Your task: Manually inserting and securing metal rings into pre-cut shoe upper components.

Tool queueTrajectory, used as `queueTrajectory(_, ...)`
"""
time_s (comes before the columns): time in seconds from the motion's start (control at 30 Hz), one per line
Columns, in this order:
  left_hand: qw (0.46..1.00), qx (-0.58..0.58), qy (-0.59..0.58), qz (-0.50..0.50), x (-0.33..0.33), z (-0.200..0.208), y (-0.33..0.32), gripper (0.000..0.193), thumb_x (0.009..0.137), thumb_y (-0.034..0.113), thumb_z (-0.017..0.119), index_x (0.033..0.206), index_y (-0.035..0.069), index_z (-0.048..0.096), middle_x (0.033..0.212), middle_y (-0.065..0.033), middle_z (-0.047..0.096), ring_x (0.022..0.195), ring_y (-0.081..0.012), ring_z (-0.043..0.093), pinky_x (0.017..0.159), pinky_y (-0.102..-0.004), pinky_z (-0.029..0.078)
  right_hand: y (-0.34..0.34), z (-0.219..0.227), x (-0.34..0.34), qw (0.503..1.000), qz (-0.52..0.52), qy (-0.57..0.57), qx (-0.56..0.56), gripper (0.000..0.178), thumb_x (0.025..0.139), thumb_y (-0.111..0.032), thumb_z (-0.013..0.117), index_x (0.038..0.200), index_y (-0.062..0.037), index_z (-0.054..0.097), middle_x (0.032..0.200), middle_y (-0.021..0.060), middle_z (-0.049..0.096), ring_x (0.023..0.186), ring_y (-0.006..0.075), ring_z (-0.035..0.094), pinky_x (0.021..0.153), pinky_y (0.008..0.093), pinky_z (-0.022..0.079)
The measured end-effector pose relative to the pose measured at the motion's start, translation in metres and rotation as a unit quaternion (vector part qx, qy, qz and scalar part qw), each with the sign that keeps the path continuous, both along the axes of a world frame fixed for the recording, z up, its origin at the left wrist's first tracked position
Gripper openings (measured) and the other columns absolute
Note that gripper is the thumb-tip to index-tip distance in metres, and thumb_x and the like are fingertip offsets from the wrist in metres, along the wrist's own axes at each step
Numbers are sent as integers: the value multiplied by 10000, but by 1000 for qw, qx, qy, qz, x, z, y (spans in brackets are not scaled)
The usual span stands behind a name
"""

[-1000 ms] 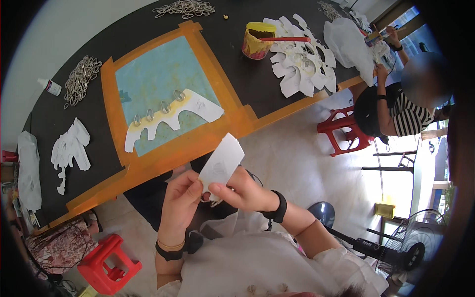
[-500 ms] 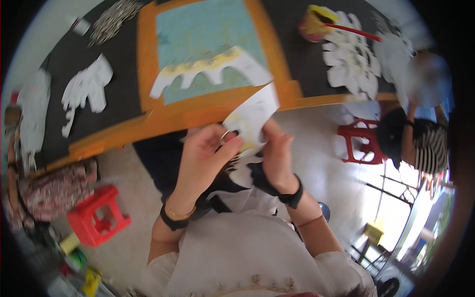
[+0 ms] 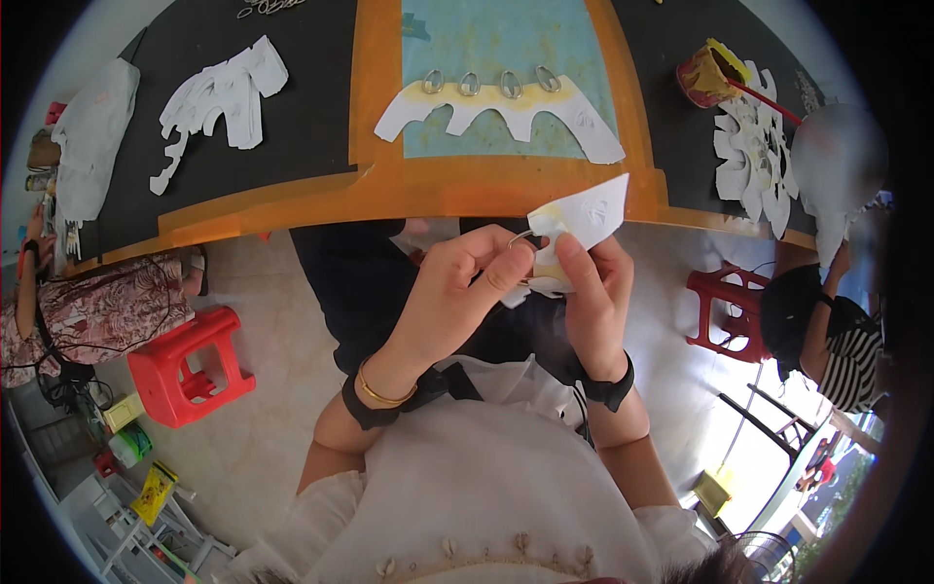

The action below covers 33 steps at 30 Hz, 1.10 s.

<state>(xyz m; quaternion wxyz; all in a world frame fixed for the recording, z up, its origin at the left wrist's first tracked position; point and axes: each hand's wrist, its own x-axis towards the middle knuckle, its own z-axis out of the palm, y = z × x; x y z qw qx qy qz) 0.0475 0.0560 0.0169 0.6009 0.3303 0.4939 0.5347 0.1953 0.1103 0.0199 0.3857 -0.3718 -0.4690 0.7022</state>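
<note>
Just in front of the table edge, both my hands work on a white cut-out piece [image 3: 592,209] with yellowish glue along its scalloped side. My left hand [image 3: 457,287] pinches a metal ring [image 3: 521,236] between thumb and fingers, against the piece's glued edge. With thumb in front and fingers behind, my right hand [image 3: 598,302] grips the piece. Its lower part is curled and partly hidden by the fingers. Beyond them, a similar white scalloped piece [image 3: 516,119] lies on the blue-green mat [image 3: 506,39], with several oval metal rings [image 3: 510,84] along its glued upper edge.
White cut-outs [image 3: 233,92] are piled on the left, more [image 3: 744,161] on the right beside a glue pot [image 3: 696,80] with a red stick [image 3: 769,100]. Orange tape [image 3: 282,200] borders the table. Red stools [image 3: 195,365] stand on both sides, near people seated left and right.
The table scene has shifted right and up in view. The held piece is now more tightly curled, with my right thumb pressed on its front and my left fingers still at the ring.
</note>
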Motion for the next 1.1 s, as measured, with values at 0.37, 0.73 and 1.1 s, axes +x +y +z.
queueTrajectory(0.37,997,45,-9,67,12,-11,1,127,814,2,649,915,-39,584,878,-21,592,855,-57,542,757,-204,426,1,-18,2,999,35,8,19,285,923,-159,527,1129,38,547,1047,69,610,931,92,543,808,252,431)
queueTrajectory(0.73,987,5,131,-92,-16,12,-5,101,820,80,587,865,21,519,707,20,488,612,-38,402,545,-191,342,15,-4,47,954,-202,-42,219,616,897,-283,506,1392,-32,239,1070,84,501,913,158,506,836,323,402)
queueTrajectory(1.1,827,126,473,-278,-45,65,3,163,684,82,617,810,31,528,744,-122,543,641,-317,546,583,-356,431,-12,-12,-4,973,218,-10,71,196,841,-83,646,997,25,598,882,78,636,799,92,604,705,227,488)
